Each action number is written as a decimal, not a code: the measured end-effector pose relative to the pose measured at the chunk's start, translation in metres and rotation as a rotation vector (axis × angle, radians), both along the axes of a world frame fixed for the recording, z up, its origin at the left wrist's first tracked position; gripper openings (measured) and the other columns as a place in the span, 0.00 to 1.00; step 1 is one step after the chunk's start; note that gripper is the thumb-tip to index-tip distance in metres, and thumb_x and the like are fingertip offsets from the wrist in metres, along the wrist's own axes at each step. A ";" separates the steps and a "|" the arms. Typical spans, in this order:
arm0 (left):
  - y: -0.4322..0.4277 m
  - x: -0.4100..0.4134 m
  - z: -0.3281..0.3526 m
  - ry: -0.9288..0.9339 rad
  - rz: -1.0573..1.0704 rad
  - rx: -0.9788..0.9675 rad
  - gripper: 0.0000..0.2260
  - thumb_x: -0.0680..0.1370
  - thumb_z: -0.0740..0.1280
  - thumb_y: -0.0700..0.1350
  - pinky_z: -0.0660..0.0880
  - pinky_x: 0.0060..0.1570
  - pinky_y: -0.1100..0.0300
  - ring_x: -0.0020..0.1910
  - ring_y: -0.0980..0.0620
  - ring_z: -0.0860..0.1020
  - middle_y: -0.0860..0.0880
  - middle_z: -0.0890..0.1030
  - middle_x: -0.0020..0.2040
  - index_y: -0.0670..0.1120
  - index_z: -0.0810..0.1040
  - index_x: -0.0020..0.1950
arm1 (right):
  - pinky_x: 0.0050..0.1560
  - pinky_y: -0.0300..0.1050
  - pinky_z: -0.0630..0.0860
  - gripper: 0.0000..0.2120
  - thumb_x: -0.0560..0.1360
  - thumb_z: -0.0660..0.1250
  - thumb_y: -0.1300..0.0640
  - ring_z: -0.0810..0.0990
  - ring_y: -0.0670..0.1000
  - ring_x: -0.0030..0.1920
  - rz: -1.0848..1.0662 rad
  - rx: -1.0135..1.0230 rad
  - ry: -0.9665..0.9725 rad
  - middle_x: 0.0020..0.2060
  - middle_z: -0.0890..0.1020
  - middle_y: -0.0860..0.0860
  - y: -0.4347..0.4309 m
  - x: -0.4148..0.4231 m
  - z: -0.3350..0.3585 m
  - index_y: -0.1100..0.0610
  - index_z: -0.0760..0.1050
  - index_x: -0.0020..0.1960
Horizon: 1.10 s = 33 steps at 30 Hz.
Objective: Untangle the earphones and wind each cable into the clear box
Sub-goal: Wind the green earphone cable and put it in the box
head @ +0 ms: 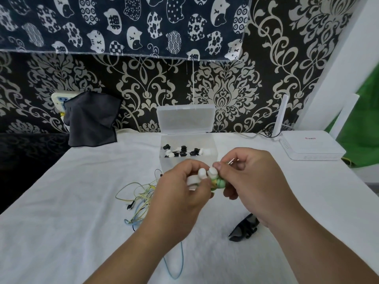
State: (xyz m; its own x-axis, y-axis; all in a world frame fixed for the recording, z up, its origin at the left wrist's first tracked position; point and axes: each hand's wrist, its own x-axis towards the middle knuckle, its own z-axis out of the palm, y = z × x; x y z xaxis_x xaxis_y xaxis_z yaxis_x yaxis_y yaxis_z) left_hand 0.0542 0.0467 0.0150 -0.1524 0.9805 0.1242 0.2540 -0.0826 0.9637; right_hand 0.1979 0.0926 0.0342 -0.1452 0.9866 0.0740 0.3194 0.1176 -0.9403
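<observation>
Head view: both of your hands are up over the tabletop (82, 201), right in front of the clear box (212, 144). Your left hand (180, 187) grips a green-and-white earphone bundle (218, 182), fingers curled round it, likely so the coil doesn't spring loose. Your right hand (246, 177) pinches the same bundle from the other side, thumb against the white earbuds (202, 173) that stick up on top. The jack plug (231, 161) pokes out past the right fingers; looks like the loose end is being kept under control for a last tuck.

The box sits open, lid leaning back against the wall, so a drop-in should need no extra hand. Black and white earbuds (180, 151) are already inside, so some sets look done.

The cable tangle (139, 201) in yellow, blue and green lies on the tabletop just left of your left hand, one blue strand (181, 261) running toward you under the left forearm. Judgement: this bundle is near ready for the box, the tangle is next.

A black object (244, 228) lies near the right wrist; can't tell what it is.
</observation>
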 end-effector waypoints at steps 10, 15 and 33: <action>0.005 -0.003 0.000 -0.073 0.053 -0.023 0.05 0.79 0.65 0.39 0.80 0.40 0.63 0.39 0.54 0.85 0.49 0.85 0.43 0.47 0.80 0.51 | 0.36 0.45 0.83 0.08 0.71 0.77 0.63 0.85 0.55 0.33 0.109 -0.103 0.203 0.36 0.84 0.57 -0.005 0.000 0.008 0.58 0.81 0.47; 0.005 -0.003 -0.001 -0.114 0.035 -0.060 0.06 0.81 0.64 0.41 0.81 0.50 0.47 0.41 0.52 0.85 0.49 0.85 0.45 0.44 0.80 0.52 | 0.35 0.43 0.81 0.10 0.69 0.77 0.66 0.84 0.53 0.31 0.132 -0.044 0.133 0.35 0.83 0.51 -0.002 0.001 0.008 0.56 0.82 0.47; 0.001 -0.002 0.004 -0.147 -0.027 -0.076 0.06 0.81 0.65 0.42 0.80 0.54 0.45 0.41 0.54 0.85 0.51 0.86 0.43 0.43 0.81 0.52 | 0.39 0.44 0.79 0.02 0.72 0.75 0.60 0.79 0.49 0.33 0.270 -0.135 0.012 0.36 0.84 0.58 0.003 0.018 0.014 0.56 0.83 0.41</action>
State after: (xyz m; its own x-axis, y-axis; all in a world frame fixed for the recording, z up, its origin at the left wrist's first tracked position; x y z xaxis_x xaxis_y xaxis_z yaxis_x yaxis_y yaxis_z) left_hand 0.0522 0.0478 0.0191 -0.1367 0.9902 0.0275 0.1087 -0.0126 0.9940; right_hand 0.2160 0.0952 0.0485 -0.4032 0.9137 -0.0514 0.2819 0.0705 -0.9569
